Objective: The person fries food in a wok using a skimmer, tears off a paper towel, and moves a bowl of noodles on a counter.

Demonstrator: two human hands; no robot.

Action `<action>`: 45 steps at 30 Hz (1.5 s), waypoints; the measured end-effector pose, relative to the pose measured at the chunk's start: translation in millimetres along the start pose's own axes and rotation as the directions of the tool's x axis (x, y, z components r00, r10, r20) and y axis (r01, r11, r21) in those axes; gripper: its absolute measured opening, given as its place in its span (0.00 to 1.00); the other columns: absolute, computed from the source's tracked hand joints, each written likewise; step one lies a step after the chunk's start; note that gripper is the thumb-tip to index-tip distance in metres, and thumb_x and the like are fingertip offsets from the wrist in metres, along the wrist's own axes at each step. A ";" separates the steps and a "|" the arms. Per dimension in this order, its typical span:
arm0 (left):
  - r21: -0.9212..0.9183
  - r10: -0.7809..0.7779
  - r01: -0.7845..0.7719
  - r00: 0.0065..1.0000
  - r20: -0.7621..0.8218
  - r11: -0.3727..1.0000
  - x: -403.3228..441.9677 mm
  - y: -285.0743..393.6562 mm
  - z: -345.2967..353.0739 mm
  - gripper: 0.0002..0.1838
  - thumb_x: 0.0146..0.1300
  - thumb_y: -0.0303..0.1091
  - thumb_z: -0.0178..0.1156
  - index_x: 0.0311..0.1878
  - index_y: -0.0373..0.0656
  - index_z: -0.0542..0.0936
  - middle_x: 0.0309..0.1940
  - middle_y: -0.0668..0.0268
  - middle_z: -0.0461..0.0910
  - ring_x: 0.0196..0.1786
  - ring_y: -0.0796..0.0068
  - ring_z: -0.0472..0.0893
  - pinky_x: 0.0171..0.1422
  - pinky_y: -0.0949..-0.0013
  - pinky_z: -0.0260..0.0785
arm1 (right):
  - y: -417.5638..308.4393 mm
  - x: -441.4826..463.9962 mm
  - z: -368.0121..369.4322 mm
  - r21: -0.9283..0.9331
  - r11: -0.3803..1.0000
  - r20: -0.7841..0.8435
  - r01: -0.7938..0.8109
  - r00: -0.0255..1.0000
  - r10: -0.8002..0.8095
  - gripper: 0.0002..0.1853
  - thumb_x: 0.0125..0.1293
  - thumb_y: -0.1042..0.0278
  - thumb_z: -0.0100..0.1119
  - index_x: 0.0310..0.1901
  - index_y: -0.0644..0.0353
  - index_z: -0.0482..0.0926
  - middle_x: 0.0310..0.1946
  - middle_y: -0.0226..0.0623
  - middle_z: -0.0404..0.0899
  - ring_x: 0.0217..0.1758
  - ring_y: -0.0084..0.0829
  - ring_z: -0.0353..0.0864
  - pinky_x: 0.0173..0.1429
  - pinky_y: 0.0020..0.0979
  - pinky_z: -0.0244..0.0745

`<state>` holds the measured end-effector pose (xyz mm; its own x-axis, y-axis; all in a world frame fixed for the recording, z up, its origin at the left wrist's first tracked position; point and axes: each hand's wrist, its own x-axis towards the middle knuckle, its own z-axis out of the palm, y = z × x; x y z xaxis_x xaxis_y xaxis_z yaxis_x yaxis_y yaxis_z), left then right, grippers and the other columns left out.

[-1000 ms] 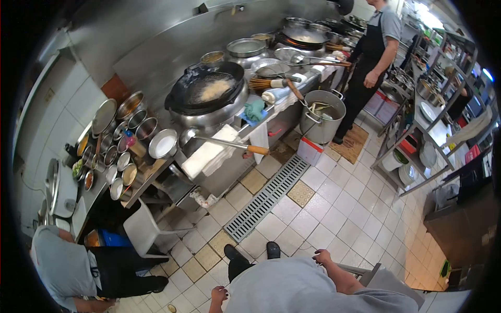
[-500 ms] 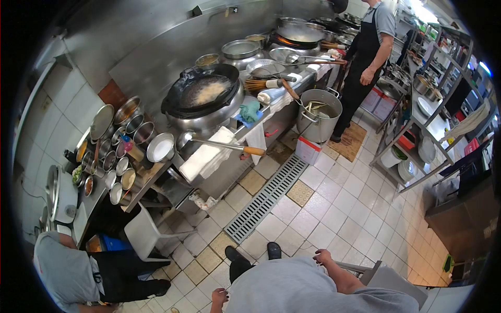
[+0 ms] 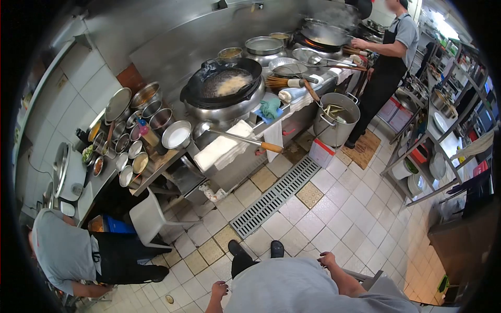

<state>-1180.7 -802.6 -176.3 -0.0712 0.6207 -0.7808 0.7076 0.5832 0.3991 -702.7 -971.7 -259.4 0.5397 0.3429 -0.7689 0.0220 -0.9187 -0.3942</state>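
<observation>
While the left hand (image 3: 219,288) and right hand (image 3: 327,259) hang empty, half curled, the wooden-handled steel ladle (image 3: 235,136) at twelve o'clock overhangs the steel surface (image 3: 237,176); a passing arm could knock it down.

A white plate (image 3: 440,123) rests on the metal shelving (image 3: 450,140).

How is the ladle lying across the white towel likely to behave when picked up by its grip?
The ladle looks stiff, its metal shaft straight. It will likely feel bowl-heavy, since the bowl sits far from the wooden grip. A nudge may swing it, as the grip juts past the white towel.
</observation>
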 end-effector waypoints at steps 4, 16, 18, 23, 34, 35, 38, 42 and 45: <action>0.028 0.015 -0.015 1.000 0.000 0.999 -2.8 3.7 0.6 0.17 0.48 0.24 0.57 0.44 0.37 0.74 0.28 0.58 0.78 0.24 0.69 0.78 0.24 0.68 0.73 | -3.1 -5.5 -2.1 0.044 0.998 0.002 -0.035 0.999 0.035 0.19 0.44 0.73 0.65 0.42 0.60 0.77 0.20 0.39 0.78 0.19 0.25 0.76 0.20 0.26 0.72; 0.018 -0.025 0.024 0.999 0.022 1.000 -0.1 9.0 -1.4 0.17 0.48 0.23 0.57 0.45 0.36 0.73 0.28 0.57 0.77 0.25 0.68 0.79 0.23 0.68 0.73 | -2.4 0.3 0.1 -0.038 0.999 0.005 -0.019 1.000 0.020 0.22 0.42 0.71 0.67 0.44 0.59 0.76 0.26 0.44 0.79 0.24 0.31 0.79 0.26 0.31 0.77; 0.023 -0.002 0.001 1.000 0.025 1.000 0.8 5.8 -1.5 0.17 0.48 0.23 0.57 0.44 0.36 0.74 0.28 0.57 0.77 0.25 0.68 0.78 0.24 0.68 0.73 | -7.6 -3.8 -1.5 -0.054 0.998 0.000 -0.012 1.000 0.012 0.22 0.43 0.70 0.66 0.44 0.59 0.76 0.25 0.43 0.79 0.24 0.30 0.79 0.26 0.31 0.77; 0.014 0.022 -0.022 1.000 0.015 1.000 1.4 5.0 -1.0 0.16 0.48 0.23 0.57 0.44 0.36 0.74 0.28 0.58 0.77 0.25 0.69 0.78 0.24 0.68 0.73 | -10.7 -7.4 -2.4 -0.050 0.999 -0.009 -0.001 1.000 0.001 0.21 0.43 0.70 0.66 0.43 0.60 0.77 0.24 0.42 0.79 0.24 0.30 0.80 0.26 0.31 0.77; 0.015 0.017 -0.017 1.000 0.014 1.000 5.3 9.4 -1.4 0.16 0.47 0.23 0.57 0.43 0.36 0.74 0.28 0.58 0.78 0.24 0.70 0.78 0.23 0.68 0.73 | -10.4 -5.5 -2.1 -0.075 0.997 -0.009 0.018 1.000 -0.019 0.21 0.42 0.69 0.66 0.43 0.59 0.77 0.24 0.42 0.79 0.24 0.30 0.80 0.27 0.31 0.77; 0.021 0.022 -0.022 1.000 0.013 1.000 5.6 9.3 -1.5 0.16 0.47 0.24 0.57 0.43 0.37 0.74 0.27 0.58 0.78 0.24 0.70 0.78 0.23 0.68 0.73 | -7.0 -2.3 -0.7 -0.078 0.997 -0.008 0.015 1.000 -0.016 0.21 0.42 0.68 0.66 0.43 0.59 0.77 0.24 0.43 0.79 0.24 0.30 0.80 0.27 0.31 0.77; 0.015 0.015 -0.016 1.000 0.012 1.000 8.5 7.3 -0.9 0.16 0.47 0.24 0.58 0.43 0.37 0.75 0.26 0.59 0.77 0.23 0.70 0.78 0.23 0.68 0.74 | 0.7 4.4 2.5 -0.073 0.997 -0.009 0.005 1.000 -0.006 0.21 0.42 0.67 0.66 0.42 0.59 0.77 0.25 0.43 0.80 0.24 0.29 0.80 0.28 0.31 0.77; 0.020 0.020 -0.020 1.000 0.014 1.000 8.2 10.1 -1.7 0.16 0.46 0.24 0.58 0.43 0.37 0.75 0.25 0.60 0.77 0.23 0.70 0.78 0.23 0.68 0.74 | -6.8 -3.4 0.9 -0.046 0.998 0.008 -0.050 0.999 0.050 0.22 0.42 0.68 0.66 0.44 0.58 0.77 0.24 0.42 0.79 0.24 0.29 0.80 0.28 0.31 0.77; 0.010 0.023 -0.023 1.000 0.011 1.000 9.1 9.7 -2.0 0.17 0.46 0.24 0.58 0.43 0.38 0.75 0.24 0.60 0.77 0.23 0.71 0.78 0.23 0.68 0.73 | -19.1 -15.3 -3.3 -0.039 0.997 0.013 -0.059 0.998 0.059 0.22 0.43 0.69 0.66 0.45 0.58 0.76 0.24 0.41 0.79 0.24 0.29 0.79 0.28 0.32 0.77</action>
<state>-1175.9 -790.3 -178.6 -0.0473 0.6281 -0.7767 0.7161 0.5635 0.4120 -708.7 -960.0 -238.4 0.5286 0.2904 -0.7976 0.0233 -0.9443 -0.3283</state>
